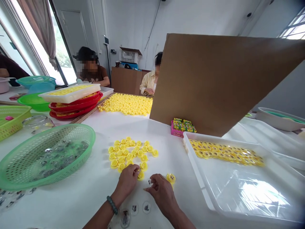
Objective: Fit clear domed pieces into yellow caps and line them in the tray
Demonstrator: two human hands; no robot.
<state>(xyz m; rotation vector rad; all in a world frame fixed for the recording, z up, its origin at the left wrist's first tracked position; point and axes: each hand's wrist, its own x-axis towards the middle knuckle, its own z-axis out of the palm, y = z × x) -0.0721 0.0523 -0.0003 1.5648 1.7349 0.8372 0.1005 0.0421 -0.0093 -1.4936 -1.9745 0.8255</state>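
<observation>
My left hand (130,176), with a beaded bracelet on its wrist, has its fingers pinched at the edge of a yellow flower-shaped piece (140,175). My right hand (162,190) pinches a small clear disc (150,182) with a dark picture on it. Just beyond the right knuckles lies a yellow piece with a picture disc (171,178) at its centre. More plain yellow flower pieces (125,152) are scattered on the white table ahead of the left hand. Several loose clear picture discs, one a round disc (146,207), lie below and between my wrists.
At left stands a green basket (89,135) of clear discs, near stacked red trays (76,112). A white tray (199,181) with rows of finished-looking yellow pieces is at right. A cardboard sheet (209,82) stands behind a pink basket (176,131) of packets. Two people sit across the table.
</observation>
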